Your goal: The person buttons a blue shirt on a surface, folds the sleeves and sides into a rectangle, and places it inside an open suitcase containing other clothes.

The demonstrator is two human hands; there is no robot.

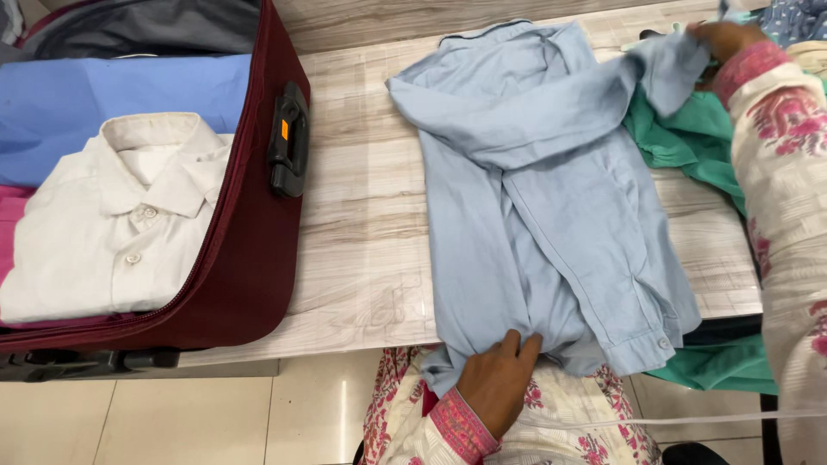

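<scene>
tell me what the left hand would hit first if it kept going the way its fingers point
The left hand points up across the light blue shirt, which it already presses, so it would likely just slide further over that shirt's cloth.

The left hand point(498, 381) is laid flat, palm down, fingers spread a bit and pointed away from the body. The right hand point(722, 41) is stretched far forward, fingers curled shut in a pinch, sleeve bunched behind them.
</scene>
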